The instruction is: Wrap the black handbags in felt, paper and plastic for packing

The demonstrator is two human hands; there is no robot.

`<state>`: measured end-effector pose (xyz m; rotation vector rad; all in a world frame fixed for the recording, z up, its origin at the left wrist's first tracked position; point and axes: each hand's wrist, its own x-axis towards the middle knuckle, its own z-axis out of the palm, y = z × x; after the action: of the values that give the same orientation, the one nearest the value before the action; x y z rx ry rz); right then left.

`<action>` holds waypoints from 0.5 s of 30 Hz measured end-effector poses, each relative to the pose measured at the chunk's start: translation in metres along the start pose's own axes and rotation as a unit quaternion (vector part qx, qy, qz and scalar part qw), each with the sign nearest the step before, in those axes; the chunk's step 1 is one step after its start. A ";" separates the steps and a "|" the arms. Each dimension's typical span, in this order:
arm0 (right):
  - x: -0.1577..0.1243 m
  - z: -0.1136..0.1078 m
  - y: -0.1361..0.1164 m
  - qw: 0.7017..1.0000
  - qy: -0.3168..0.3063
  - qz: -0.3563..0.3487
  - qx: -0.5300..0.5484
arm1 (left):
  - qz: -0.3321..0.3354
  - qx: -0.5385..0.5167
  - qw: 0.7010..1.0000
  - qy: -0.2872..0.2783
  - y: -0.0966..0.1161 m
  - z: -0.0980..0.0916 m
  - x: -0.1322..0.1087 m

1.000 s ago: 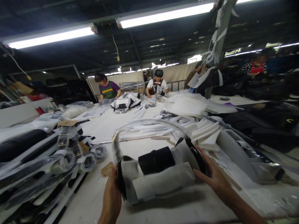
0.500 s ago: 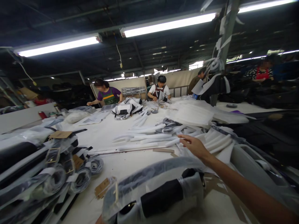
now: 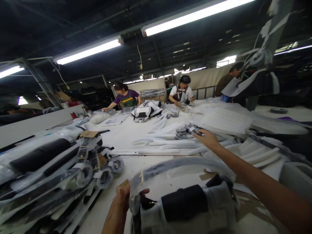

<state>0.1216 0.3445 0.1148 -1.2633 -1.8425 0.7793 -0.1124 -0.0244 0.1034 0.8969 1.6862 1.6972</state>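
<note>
Close in front of me stands a black and white bag (image 3: 185, 203), its arched handle (image 3: 180, 165) wrapped in clear film. My left hand (image 3: 123, 196) is wrapped around the handle's left end, its fingertips showing inside the arch. A brown card tag (image 3: 122, 186) is at that hand's thumb. Stretched across the table, my right hand (image 3: 207, 139) has its fingers closed on a coiled strap (image 3: 194, 130) with a white band. Another coiled strap (image 3: 181, 133) lies just left of it, among white foam tubes (image 3: 168, 143).
On the left are piled film-wrapped straps (image 3: 60, 182) with coils and tags. White sheets (image 3: 219, 117) cover the back right. A grey plastic bin (image 3: 296, 178) stands at right. Across the table, co-workers (image 3: 181, 92) handle black and white pieces.
My view has swung right. My right hand has reached farther out, from the foam tubes to the coiled strap, and closed on it. My left hand has come into fuller view at the handle.
</note>
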 end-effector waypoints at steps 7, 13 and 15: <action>-0.159 -0.087 -0.046 0.951 0.155 -0.024 0.265 | -0.027 0.018 0.955 -0.294 0.105 0.012 0.023; -0.286 -0.057 -0.063 0.975 0.021 0.033 0.220 | -0.014 0.072 0.911 -0.406 0.153 0.034 0.022; -0.305 -0.033 -0.073 0.973 -0.019 0.037 0.226 | -0.030 0.026 0.925 -0.377 0.155 0.043 0.021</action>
<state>0.1835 0.0349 0.1173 -1.0279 -1.5341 1.1928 -0.0826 0.0131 0.2584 1.2951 1.2057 1.0495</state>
